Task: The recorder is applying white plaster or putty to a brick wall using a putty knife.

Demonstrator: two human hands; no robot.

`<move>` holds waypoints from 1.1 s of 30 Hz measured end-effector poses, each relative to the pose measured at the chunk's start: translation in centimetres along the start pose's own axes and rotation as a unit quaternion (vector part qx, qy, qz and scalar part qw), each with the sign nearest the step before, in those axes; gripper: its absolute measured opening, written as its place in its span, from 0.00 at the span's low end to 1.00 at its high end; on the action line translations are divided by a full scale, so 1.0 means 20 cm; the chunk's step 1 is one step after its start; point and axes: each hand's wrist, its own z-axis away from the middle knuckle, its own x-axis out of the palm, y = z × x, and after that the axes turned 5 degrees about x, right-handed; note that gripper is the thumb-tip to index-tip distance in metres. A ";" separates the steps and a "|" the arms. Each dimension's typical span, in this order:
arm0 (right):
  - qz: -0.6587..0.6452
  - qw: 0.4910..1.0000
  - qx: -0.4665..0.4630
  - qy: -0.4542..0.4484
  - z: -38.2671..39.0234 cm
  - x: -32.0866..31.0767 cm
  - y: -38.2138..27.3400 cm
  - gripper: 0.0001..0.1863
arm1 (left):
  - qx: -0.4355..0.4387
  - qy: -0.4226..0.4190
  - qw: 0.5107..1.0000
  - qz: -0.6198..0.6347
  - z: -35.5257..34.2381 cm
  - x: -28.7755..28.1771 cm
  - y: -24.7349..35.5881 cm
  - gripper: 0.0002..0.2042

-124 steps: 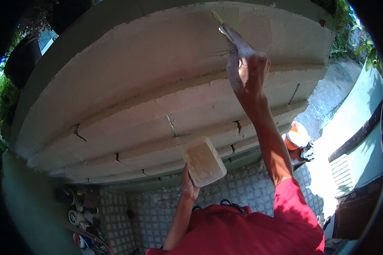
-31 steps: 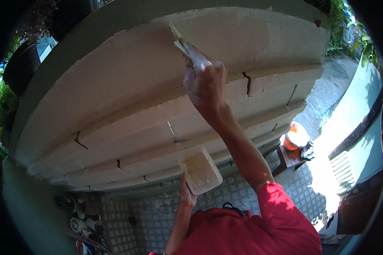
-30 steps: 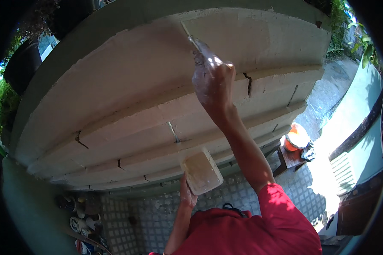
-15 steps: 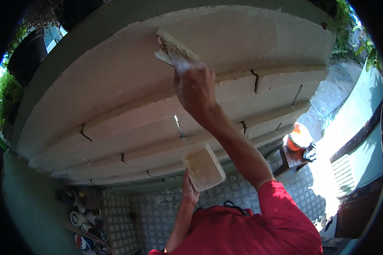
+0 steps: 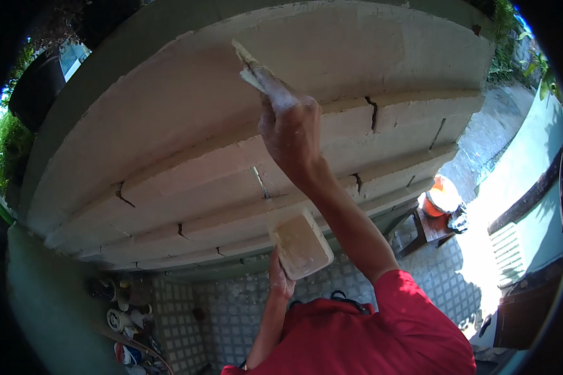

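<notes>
My right hand (image 5: 289,128) is closed round a flat, pale spreader (image 5: 251,69) crusted with plaster, which is turned nearly edge-on. It is raised in front of the upper smooth band of a whitish plastered wall (image 5: 356,50); I cannot tell whether the spreader touches it. White smears coat my fingers. Lower down, my left hand (image 5: 281,278) grips the left side of a shallow, cream rectangular tub (image 5: 303,247) with rounded corners. Pale residue lines the inside of the tub. Most of the left fingers are hidden beneath it.
Stepped ledges with dark cracks (image 5: 374,114) run across the wall below the spreader. To the right, an orange bucket (image 5: 433,203) and a black bag (image 5: 458,220) sit on a wooden stool (image 5: 430,230). Assorted containers (image 5: 120,320) stand at lower left on the tiled floor (image 5: 231,325).
The spreader has tilted from showing its broad face to nearly edge-on, as my right hand turned and shifted slightly right and down. My left hand and the tub have hardly moved.
</notes>
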 end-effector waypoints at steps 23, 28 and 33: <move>0.120 0.992 0.018 0.041 -0.06 -0.27 0.22 0.11 | 0.004 0.012 1.000 -0.019 0.00 0.01 0.07 0.26; 0.169 0.981 0.095 0.024 -0.19 -0.29 0.26 0.09 | 0.004 0.016 1.000 -0.013 -0.02 0.02 0.03 0.25; 0.038 0.999 0.027 -0.003 -0.05 -0.05 0.01 0.09 | 0.010 0.012 1.000 -0.021 0.00 0.04 0.02 0.26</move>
